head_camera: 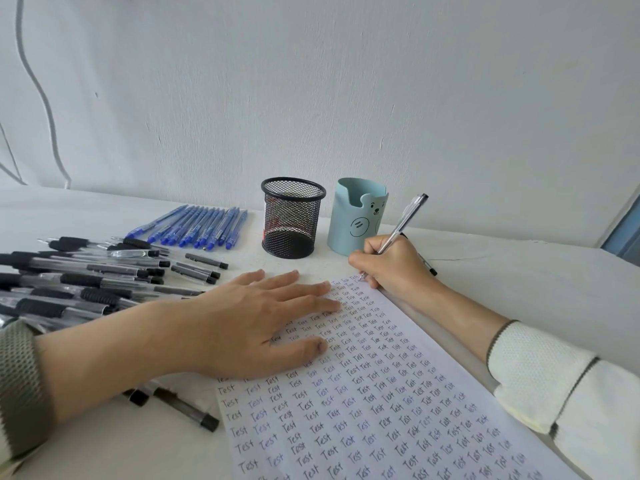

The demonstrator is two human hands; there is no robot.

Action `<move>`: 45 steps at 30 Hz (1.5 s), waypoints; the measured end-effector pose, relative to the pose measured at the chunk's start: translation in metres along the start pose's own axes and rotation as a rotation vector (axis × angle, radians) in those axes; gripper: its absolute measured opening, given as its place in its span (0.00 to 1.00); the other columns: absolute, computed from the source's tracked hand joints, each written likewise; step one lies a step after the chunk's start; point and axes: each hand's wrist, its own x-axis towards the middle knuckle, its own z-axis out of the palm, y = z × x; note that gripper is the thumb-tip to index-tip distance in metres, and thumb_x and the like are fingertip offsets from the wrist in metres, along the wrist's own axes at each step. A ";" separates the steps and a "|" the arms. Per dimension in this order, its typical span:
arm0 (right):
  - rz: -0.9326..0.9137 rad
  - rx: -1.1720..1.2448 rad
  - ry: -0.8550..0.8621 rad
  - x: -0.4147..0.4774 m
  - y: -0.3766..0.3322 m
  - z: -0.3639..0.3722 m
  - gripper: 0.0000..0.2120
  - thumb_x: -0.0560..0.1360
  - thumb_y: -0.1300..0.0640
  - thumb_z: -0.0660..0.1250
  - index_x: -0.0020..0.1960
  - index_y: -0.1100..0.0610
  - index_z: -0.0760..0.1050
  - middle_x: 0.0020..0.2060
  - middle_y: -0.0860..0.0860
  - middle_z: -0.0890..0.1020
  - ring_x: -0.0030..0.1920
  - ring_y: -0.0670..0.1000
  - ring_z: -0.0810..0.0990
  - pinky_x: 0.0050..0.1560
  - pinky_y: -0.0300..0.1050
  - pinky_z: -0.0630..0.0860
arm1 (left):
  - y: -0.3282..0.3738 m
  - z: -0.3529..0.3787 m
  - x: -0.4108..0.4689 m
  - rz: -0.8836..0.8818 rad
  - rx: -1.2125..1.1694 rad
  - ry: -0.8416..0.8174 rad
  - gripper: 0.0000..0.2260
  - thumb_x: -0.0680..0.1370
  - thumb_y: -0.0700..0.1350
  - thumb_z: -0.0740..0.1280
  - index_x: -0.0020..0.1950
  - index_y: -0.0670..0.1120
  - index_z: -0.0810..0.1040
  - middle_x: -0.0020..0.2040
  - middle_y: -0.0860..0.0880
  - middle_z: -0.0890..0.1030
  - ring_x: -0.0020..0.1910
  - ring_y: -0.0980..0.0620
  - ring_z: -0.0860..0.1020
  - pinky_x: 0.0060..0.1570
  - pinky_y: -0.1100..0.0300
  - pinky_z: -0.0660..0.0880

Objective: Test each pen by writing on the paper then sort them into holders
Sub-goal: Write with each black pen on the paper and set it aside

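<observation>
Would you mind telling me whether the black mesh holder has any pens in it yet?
Empty: through the black mesh holder only its bare base shows, with no pens standing inside.

I'm looking at white paper (398, 403) packed with rows of "Test" in black and blue ink. The mesh holder (293, 217) is black wire grid, the other holder (356, 216) pale blue with a drawn bear face. Blue pens (201, 226) sit in a row, black-and-clear pens (76, 282) in a heap. My sleeves: cream knit right (554, 382), grey-green left (20, 386).
</observation>
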 end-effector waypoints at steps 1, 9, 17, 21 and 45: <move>-0.001 -0.007 -0.001 0.000 0.000 0.000 0.20 0.70 0.67 0.68 0.25 0.56 0.63 0.20 0.54 0.69 0.20 0.46 0.67 0.29 0.32 0.71 | 0.000 0.000 0.000 0.001 0.001 0.003 0.28 0.75 0.71 0.41 0.75 0.71 0.41 0.76 0.70 0.40 0.77 0.63 0.39 0.77 0.51 0.40; -0.014 -0.029 -0.012 -0.001 -0.001 -0.001 0.21 0.70 0.67 0.68 0.24 0.56 0.63 0.19 0.50 0.68 0.20 0.46 0.68 0.28 0.32 0.70 | 0.000 0.000 0.000 0.002 0.007 0.002 0.28 0.75 0.72 0.40 0.75 0.72 0.40 0.76 0.70 0.39 0.77 0.62 0.39 0.77 0.51 0.40; -0.010 -0.028 0.005 0.000 0.002 -0.002 0.24 0.70 0.66 0.68 0.21 0.53 0.62 0.19 0.51 0.68 0.23 0.50 0.68 0.29 0.34 0.70 | 0.000 0.000 0.001 -0.003 0.006 0.004 0.28 0.75 0.71 0.41 0.75 0.71 0.41 0.76 0.70 0.40 0.77 0.62 0.39 0.77 0.51 0.40; 0.003 -0.015 0.018 0.000 0.002 -0.002 0.22 0.70 0.66 0.68 0.22 0.53 0.63 0.21 0.55 0.70 0.22 0.48 0.68 0.29 0.35 0.70 | 0.000 0.000 0.000 -0.003 0.006 0.002 0.28 0.76 0.71 0.41 0.75 0.71 0.41 0.76 0.70 0.40 0.77 0.62 0.40 0.78 0.50 0.40; -0.067 0.223 0.201 0.001 -0.014 -0.021 0.14 0.81 0.48 0.62 0.44 0.57 0.74 0.21 0.51 0.71 0.19 0.45 0.68 0.23 0.34 0.65 | -0.003 0.003 0.001 0.006 -0.007 0.005 0.29 0.75 0.72 0.40 0.75 0.71 0.42 0.77 0.69 0.41 0.77 0.61 0.40 0.78 0.49 0.40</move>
